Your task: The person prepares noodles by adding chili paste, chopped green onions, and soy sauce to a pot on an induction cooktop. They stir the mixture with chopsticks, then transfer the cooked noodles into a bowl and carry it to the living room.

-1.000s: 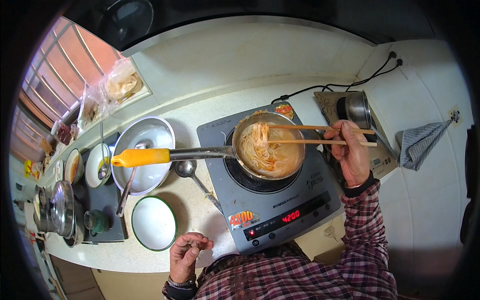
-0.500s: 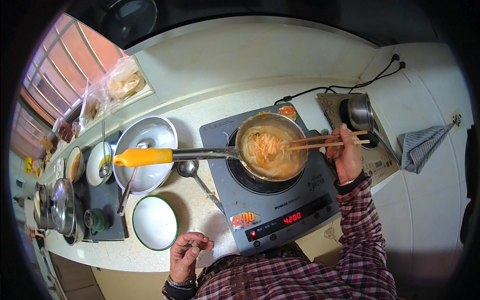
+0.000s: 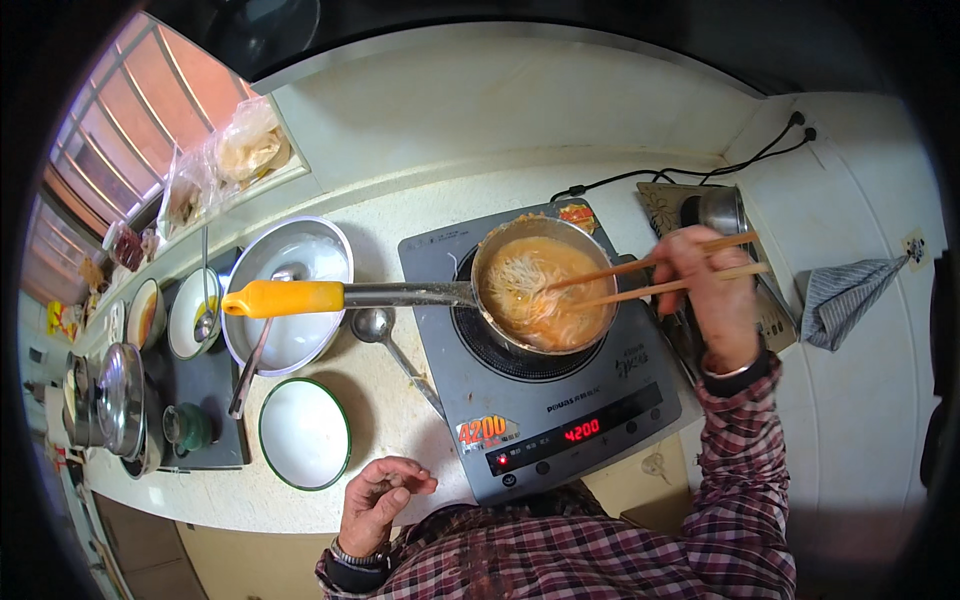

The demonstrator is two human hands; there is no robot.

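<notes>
My right hand point(image 3: 708, 298) is closed round a pair of wooden chopsticks point(image 3: 640, 287), slightly smeared by motion. Their tips dip apart into noodles point(image 3: 525, 280) in an orange-brown broth. The broth fills a saucepan point(image 3: 484, 318) standing on a grey induction cooker point(image 3: 560, 420) with a lit red display. The pan's yellow-ended handle point(image 3: 290, 298) points left, with no hand on it. Near the counter's front edge, my left hand point(image 3: 382, 500) is held with loosely curled fingers apart and nothing in it. A white bowl with a green rim point(image 3: 305, 434) is nearest to that hand.
A ladle point(image 3: 400, 355) lies left of the cooker. Beyond it stands a large metal basin point(image 3: 330, 240) with a spoon inside. Bowls, a lidded pot point(image 3: 122, 400) and a green glass jar point(image 3: 187, 427) crowd the left. At right are a second cooker point(image 3: 660, 210) and a hanging striped cloth point(image 3: 850, 300).
My right hand has risen slightly and shifted right, and the chopsticks have spread wider. The noodles have sunk and spread in the broth. My left hand has barely moved.
</notes>
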